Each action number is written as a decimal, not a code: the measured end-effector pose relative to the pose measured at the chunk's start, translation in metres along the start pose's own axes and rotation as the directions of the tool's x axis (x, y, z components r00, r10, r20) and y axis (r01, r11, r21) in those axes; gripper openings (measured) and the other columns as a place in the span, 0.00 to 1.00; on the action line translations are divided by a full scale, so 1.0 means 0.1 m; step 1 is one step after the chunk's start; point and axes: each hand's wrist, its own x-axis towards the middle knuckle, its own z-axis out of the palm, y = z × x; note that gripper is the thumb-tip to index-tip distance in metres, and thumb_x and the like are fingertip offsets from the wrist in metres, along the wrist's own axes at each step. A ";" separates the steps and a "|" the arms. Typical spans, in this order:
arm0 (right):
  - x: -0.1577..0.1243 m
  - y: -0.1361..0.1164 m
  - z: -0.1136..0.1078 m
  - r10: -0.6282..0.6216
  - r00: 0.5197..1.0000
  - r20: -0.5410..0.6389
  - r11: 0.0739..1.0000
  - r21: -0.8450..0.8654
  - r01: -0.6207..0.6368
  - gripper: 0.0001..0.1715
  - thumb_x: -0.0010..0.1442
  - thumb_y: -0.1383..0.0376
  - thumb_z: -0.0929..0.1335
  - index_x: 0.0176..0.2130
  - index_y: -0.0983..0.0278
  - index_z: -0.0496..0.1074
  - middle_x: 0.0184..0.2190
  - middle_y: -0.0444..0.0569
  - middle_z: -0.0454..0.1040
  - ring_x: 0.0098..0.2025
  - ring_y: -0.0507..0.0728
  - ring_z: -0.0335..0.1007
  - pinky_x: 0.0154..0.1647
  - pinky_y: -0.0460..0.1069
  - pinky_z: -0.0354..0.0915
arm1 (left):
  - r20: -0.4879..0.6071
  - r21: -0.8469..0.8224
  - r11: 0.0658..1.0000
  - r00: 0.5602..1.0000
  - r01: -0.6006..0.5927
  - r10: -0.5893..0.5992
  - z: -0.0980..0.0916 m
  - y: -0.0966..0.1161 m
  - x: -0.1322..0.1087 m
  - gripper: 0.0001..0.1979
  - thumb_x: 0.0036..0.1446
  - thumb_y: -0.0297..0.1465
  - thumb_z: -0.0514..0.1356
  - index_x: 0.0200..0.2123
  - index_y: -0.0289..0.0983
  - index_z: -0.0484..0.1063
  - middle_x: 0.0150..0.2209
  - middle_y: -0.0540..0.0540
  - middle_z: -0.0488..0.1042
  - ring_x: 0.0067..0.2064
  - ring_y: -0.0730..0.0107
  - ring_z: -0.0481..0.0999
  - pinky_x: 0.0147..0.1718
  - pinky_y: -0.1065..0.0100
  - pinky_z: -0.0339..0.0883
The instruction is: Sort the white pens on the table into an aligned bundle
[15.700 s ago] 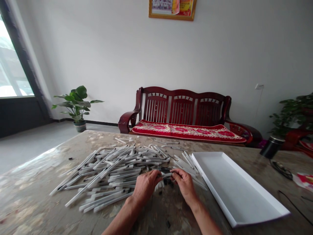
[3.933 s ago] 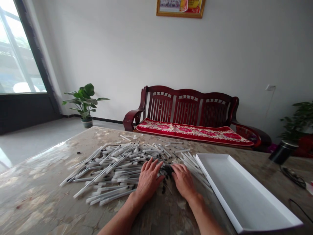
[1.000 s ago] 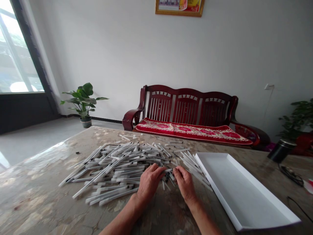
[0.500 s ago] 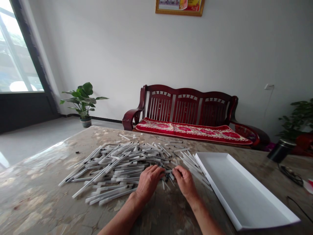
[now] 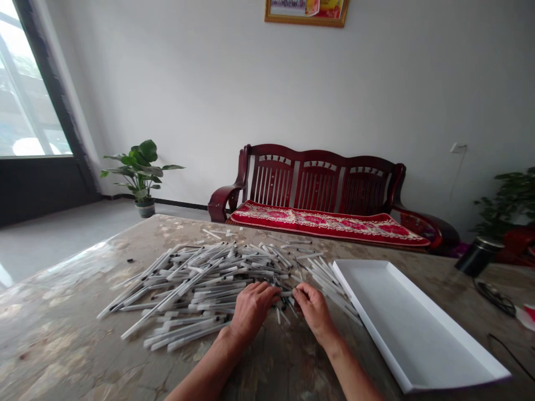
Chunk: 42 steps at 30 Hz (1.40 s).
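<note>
My left hand (image 5: 253, 309) is closed, its fingertips pinching one end of a pen (image 5: 286, 293) with a pale barrel. At the other end, my right hand (image 5: 311, 307) closes thumb and forefinger on the same pen. Most of that pen is hidden by the fingers. To the left and behind my left hand lies a large loose pile of pens (image 5: 209, 273), whitish with dark ends. Beneath and between my hands are several small thin pen parts (image 5: 284, 316), too small to make out well. A fanned bunch of pale pens (image 5: 330, 281) lies beyond my right hand.
A shallow white box lid (image 5: 426, 328) stands on the patterned table (image 5: 75, 334) at the right. Farther right are a black cylinder (image 5: 478, 256) and a cable (image 5: 495, 298). A dark red wooden bench (image 5: 317, 184) stands behind the table, a potted plant (image 5: 144, 172) at the left.
My two hands stay close together on the pen, with only slight finger movement. The whole view has shifted a little. The pile and the lid look the same.
</note>
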 end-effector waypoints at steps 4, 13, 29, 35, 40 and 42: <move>0.00 -0.01 0.01 -0.023 1.000 -0.009 0.998 0.058 0.023 0.17 0.55 0.51 0.70 0.28 0.62 0.71 0.22 0.42 0.69 0.25 0.53 0.65 0.27 0.46 0.61 | 0.039 0.016 0.999 0.998 0.047 -0.048 0.01 -0.02 -0.01 0.06 0.63 0.33 0.60 0.38 0.42 0.78 0.30 0.51 0.79 0.33 0.67 0.78 0.34 0.69 0.64; 0.00 -0.02 0.01 0.094 0.996 -0.011 0.990 0.107 -0.092 0.25 0.54 0.42 0.69 0.32 0.61 0.73 0.23 0.44 0.73 0.24 0.55 0.68 0.21 0.46 0.61 | 0.086 0.014 0.996 0.992 0.093 -0.094 -0.03 0.01 0.01 0.08 0.62 0.33 0.59 0.39 0.43 0.79 0.31 0.48 0.80 0.33 0.65 0.78 0.34 0.69 0.65; 0.01 0.05 0.03 -0.001 0.998 -0.066 1.000 -0.007 0.001 0.22 0.57 0.46 0.68 0.26 0.60 0.72 0.20 0.44 0.71 0.24 0.55 0.67 0.26 0.48 0.64 | 0.126 0.019 0.994 0.986 0.104 -0.106 -0.04 0.01 0.01 0.10 0.64 0.33 0.56 0.39 0.43 0.78 0.31 0.48 0.80 0.34 0.64 0.79 0.33 0.69 0.65; 0.02 -0.01 0.03 -0.016 0.998 -0.058 0.998 0.055 0.019 0.20 0.52 0.49 0.71 0.35 0.62 0.76 0.31 0.48 0.78 0.31 0.58 0.72 0.28 0.48 0.66 | 0.126 0.000 0.991 0.983 0.136 -0.135 -0.03 0.01 0.00 0.11 0.65 0.33 0.55 0.39 0.43 0.78 0.31 0.48 0.80 0.33 0.65 0.79 0.32 0.70 0.64; 0.01 0.05 0.03 -0.014 0.998 -0.061 0.999 -0.039 0.012 0.23 0.58 0.46 0.66 0.29 0.61 0.73 0.23 0.45 0.73 0.26 0.56 0.69 0.26 0.47 0.64 | 0.141 -0.002 0.988 0.978 0.153 -0.151 -0.03 0.02 0.01 0.10 0.64 0.33 0.55 0.39 0.43 0.78 0.32 0.48 0.80 0.34 0.65 0.79 0.33 0.70 0.65; 0.02 0.07 0.03 -0.052 0.996 -0.068 0.994 -0.100 0.045 0.21 0.58 0.48 0.67 0.26 0.61 0.72 0.20 0.44 0.71 0.25 0.55 0.67 0.27 0.47 0.63 | 0.149 -0.014 0.988 0.978 0.151 -0.147 -0.02 0.02 0.00 0.10 0.64 0.34 0.55 0.38 0.43 0.77 0.32 0.48 0.80 0.34 0.65 0.79 0.33 0.70 0.64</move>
